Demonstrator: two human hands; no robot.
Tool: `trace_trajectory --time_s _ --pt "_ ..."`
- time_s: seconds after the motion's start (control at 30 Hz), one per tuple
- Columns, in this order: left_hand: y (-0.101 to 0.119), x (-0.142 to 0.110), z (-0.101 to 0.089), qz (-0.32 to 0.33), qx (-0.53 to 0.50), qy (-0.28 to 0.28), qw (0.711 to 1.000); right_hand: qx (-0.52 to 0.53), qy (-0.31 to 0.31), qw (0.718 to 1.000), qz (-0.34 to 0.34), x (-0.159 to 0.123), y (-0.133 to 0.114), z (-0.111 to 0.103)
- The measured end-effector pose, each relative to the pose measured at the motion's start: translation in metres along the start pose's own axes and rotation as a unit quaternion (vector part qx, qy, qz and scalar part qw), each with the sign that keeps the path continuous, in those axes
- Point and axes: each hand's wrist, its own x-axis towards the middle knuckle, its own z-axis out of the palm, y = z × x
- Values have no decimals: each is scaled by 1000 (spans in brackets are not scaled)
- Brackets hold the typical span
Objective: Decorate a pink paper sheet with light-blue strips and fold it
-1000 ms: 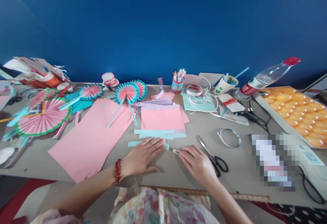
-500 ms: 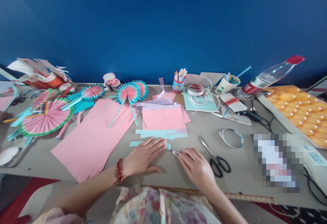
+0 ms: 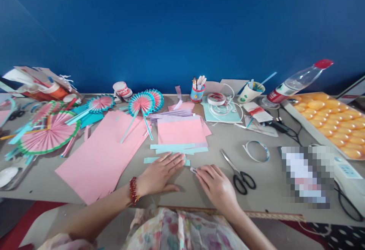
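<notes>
My left hand (image 3: pixel 159 176) lies flat, fingers stretched, over a light blue paper strip (image 3: pixel 149 160) whose two ends show on either side of it. Between the fingertips of my right hand (image 3: pixel 217 184) is a small white object (image 3: pixel 193 170); only its tip sticks out, so its kind is hard to tell. That tip is just right of the strip's end. Above the fingers, more light blue strips (image 3: pixel 178 150) lie along the lower edge of a pink paper sheet (image 3: pixel 179 130). Black-handled scissors (image 3: pixel 238 174) rest partly open to the right of my right hand.
Large pink sheets (image 3: pixel 99 159) cover the left side, with pleated paper fans (image 3: pixel 141 105) behind them. A pen cup (image 3: pixel 197 93), a paper cup (image 3: pixel 251 92) and a plastic bottle (image 3: pixel 293 84) stand along the back. A tape ring (image 3: pixel 258 151) and a power strip (image 3: pixel 349 172) are at right.
The tip of the white object has shifted slightly left, nearer the strip's end, with my right hand. My left hand stays in place on the strip. The camera view has turned slightly.
</notes>
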Motion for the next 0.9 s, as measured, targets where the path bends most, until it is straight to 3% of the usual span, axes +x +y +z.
trace_trajectory --time_s 0.43,0.63,0.9 --pt "-1 1 0 -1 -14 -2 1000 0 -11 1000 20 7 -15 9" --pt "-9 -10 -13 -26 -47 20 998 7 -26 999 30 7 -14 7" --pt "-10 -24 -6 -11 -14 -20 1000 28 -40 998 42 6 -13 8"
